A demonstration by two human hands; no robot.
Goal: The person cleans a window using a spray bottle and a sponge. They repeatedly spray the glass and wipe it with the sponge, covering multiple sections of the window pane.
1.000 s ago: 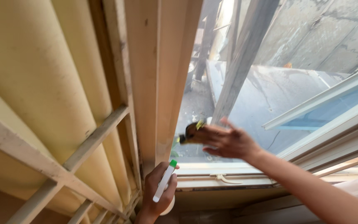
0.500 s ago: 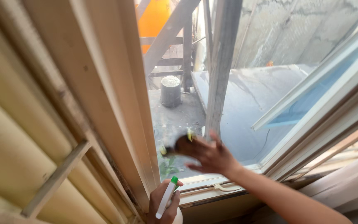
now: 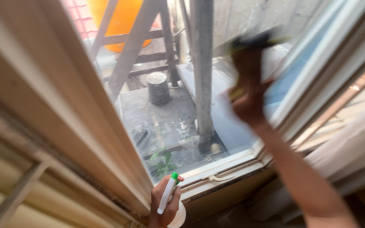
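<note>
Low at the bottom centre, the left hand [image 3: 164, 205] is wrapped around a white spray bottle [image 3: 168, 195] with a green tip, beside the window frame [image 3: 216, 169]. Upper right, the blurred right hand [image 3: 246, 99] presses a dark cloth [image 3: 250, 44] against the window glass [image 3: 165, 109], grip unclear.

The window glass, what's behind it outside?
Behind the window glass you can see a grey post, a dark round can, some green leaves and something big and orange. The blurry right hand covers whatever lies behind it.
</note>
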